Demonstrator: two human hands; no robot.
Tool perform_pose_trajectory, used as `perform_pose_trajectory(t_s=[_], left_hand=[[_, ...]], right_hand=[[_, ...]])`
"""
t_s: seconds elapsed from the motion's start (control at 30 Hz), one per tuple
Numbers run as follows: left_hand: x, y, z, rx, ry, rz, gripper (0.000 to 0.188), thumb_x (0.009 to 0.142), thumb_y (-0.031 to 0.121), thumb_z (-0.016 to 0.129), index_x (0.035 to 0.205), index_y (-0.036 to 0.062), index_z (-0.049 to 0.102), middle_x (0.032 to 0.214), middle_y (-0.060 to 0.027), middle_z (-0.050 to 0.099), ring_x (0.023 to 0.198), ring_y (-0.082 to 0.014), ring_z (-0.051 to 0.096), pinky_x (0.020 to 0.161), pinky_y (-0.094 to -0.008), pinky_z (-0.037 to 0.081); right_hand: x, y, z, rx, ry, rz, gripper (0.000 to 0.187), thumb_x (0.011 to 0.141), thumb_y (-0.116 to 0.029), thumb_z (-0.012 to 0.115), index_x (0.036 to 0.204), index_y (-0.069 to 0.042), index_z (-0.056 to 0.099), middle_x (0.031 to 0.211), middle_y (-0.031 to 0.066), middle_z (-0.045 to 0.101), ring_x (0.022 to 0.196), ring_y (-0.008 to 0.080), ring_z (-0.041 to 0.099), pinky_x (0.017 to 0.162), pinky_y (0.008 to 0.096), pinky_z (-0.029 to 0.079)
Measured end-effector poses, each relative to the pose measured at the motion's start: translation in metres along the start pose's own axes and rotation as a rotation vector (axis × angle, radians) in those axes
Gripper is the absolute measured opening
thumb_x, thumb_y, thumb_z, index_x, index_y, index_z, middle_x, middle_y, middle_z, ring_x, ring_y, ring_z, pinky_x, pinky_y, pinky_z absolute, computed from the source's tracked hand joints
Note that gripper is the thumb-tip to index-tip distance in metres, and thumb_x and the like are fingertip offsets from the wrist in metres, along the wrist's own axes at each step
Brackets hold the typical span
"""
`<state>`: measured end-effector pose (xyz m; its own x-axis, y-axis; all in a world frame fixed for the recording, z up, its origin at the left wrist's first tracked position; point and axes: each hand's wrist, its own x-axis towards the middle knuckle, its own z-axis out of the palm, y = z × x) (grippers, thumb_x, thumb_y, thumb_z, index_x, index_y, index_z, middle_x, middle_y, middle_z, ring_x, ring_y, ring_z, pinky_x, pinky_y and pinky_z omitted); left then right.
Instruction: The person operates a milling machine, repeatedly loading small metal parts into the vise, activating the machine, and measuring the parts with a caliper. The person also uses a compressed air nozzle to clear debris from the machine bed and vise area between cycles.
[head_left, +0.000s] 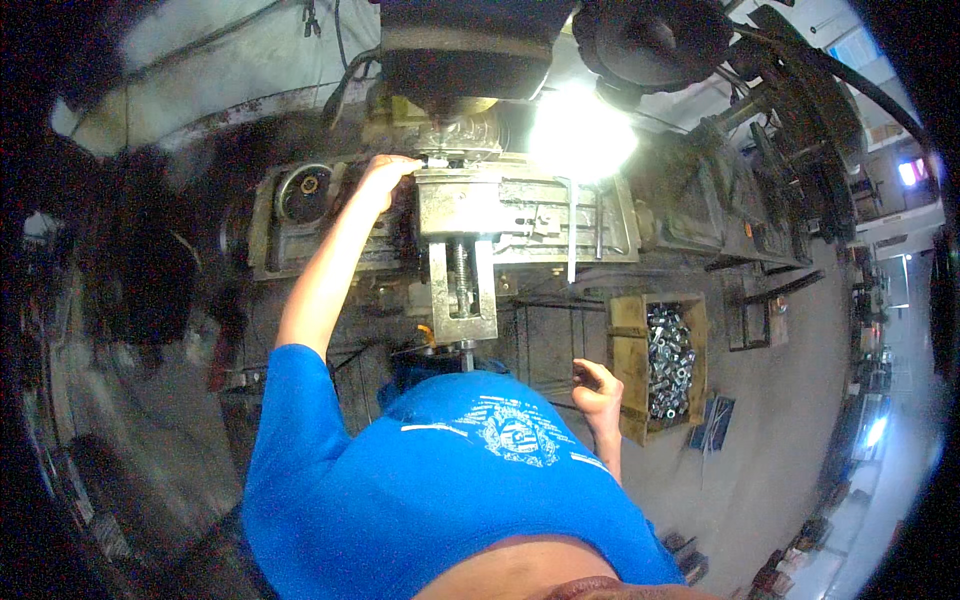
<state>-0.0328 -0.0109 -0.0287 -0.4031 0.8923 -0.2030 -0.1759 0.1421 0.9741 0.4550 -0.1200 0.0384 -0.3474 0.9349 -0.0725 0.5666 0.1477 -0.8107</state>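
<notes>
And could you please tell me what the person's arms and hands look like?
The left hand and right hand are bare, with no gloves. The left sleeve is short and plain blue, leaving the forearm bare.

a white light [582,135] glares brightly and the floor [765,410] is grey.

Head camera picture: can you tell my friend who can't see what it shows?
A blue-shirted person reaches the left hand to the far end of a metal vise on a machine table. The right hand is near a wooden box full of metal nuts. A bright light glares beyond the vise, to the right.
</notes>
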Motion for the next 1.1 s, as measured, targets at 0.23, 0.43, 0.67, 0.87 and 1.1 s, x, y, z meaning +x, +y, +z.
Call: perform_pose_trajectory(t_s=[0.23, 0.43, 0.67, 0.87, 1.1], left_hand=[[-0.009, 0.019, 0.007, 0.108, -0.008, -0.144, 0.033, 0.070, 0.037, 0.071, 0.082, 0.0070, 0.064, 0.086, -0.0056, 0.059, 0.084, -0.0208, 0.049, 0.080, -0.0459, 0.031], [-0.002, 0.026, 0.007, 0.154, 0.016, -0.229, 0.034, 0.070, 0.036, 0.071, 0.086, 0.0061, 0.064, 0.084, -0.0048, 0.060, 0.082, -0.0198, 0.049, 0.075, -0.0446, 0.034], [-0.084, 0.021, -0.047, 0.187, 0.211, 0.223, 0.037, 0.081, 0.031, 0.063, 0.103, 0.0012, 0.060, 0.088, -0.0093, 0.065, 0.074, -0.0182, 0.064, 0.065, -0.0299, 0.048], [-0.161, 0.018, -0.072, 1.155, 0.570, 0.197, 0.043, 0.074, 0.034, 0.066, 0.112, 0.0150, 0.057, 0.089, -0.0131, 0.064, 0.081, -0.0282, 0.062, 0.070, -0.0387, 0.049], [-0.145, 0.002, -0.066, 1.548, 0.408, 0.054, 0.046, 0.078, 0.026, 0.059, 0.121, 0.0138, 0.049, 0.086, -0.0170, 0.063, 0.081, -0.0332, 0.062, 0.069, -0.0436, 0.049]], right_hand=[[-0.012, 0.009, -0.006, -0.036, -0.002, 0.037, 0.041, 0.060, 0.004, 0.049, 0.099, 0.000, 0.063, 0.084, 0.0068, 0.063, 0.075, 0.0123, 0.059, 0.071, 0.0236, 0.047], [-0.002, 0.016, 0.004, -0.003, -0.037, -0.039, 0.040, 0.058, -0.004, 0.054, 0.097, -0.001, 0.062, 0.085, 0.0123, 0.063, 0.077, 0.0204, 0.061, 0.071, 0.0283, 0.047], [0.011, 0.018, 0.006, 0.044, -0.095, -0.116, 0.040, 0.059, -0.005, 0.055, 0.098, -0.001, 0.062, 0.085, 0.0115, 0.063, 0.078, 0.0189, 0.061, 0.073, 0.0283, 0.047], [0.009, 0.027, 0.001, 0.004, -0.122, -0.048, 0.041, 0.058, -0.006, 0.055, 0.098, -0.002, 0.063, 0.085, 0.0101, 0.063, 0.075, 0.0165, 0.060, 0.069, 0.0270, 0.046], [0.015, 0.019, -0.003, -0.002, -0.139, -0.135, 0.042, 0.056, -0.007, 0.056, 0.097, -0.001, 0.062, 0.083, 0.0113, 0.062, 0.074, 0.0197, 0.060, 0.069, 0.0274, 0.046]])
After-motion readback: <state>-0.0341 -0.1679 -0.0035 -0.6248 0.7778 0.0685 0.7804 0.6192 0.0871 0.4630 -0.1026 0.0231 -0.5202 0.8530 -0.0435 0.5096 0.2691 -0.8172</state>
